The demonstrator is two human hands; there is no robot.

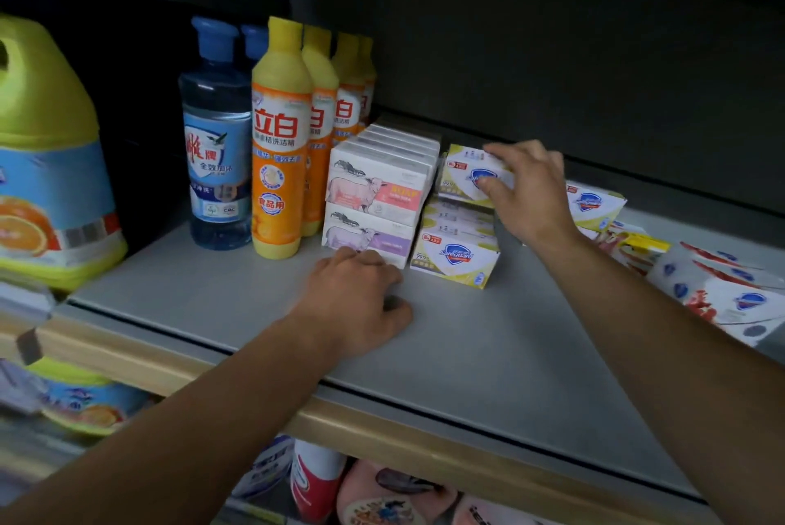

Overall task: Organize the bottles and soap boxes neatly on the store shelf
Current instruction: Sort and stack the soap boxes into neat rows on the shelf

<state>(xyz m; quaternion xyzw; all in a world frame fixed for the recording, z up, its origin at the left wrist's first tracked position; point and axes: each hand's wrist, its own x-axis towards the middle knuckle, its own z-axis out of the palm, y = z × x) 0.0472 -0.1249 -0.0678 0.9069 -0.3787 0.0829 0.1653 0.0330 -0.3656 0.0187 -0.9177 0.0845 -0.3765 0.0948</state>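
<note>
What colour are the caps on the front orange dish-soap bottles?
Yellow caps, clearest in the head view.

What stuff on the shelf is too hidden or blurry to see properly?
- Head view: left hand covers the lower front of the purple soap box.
- Right hand hides part of the yellow soap box.
- Soap packs at right: blurred, cut off by the edge.
- Back yellow bottles: hidden behind the front yellow bottle.

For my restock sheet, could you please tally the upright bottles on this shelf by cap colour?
Yellow-capped bottles: 4
Blue-capped bottles: 2
Total: 6
The big jug at the left is not counted.
</note>
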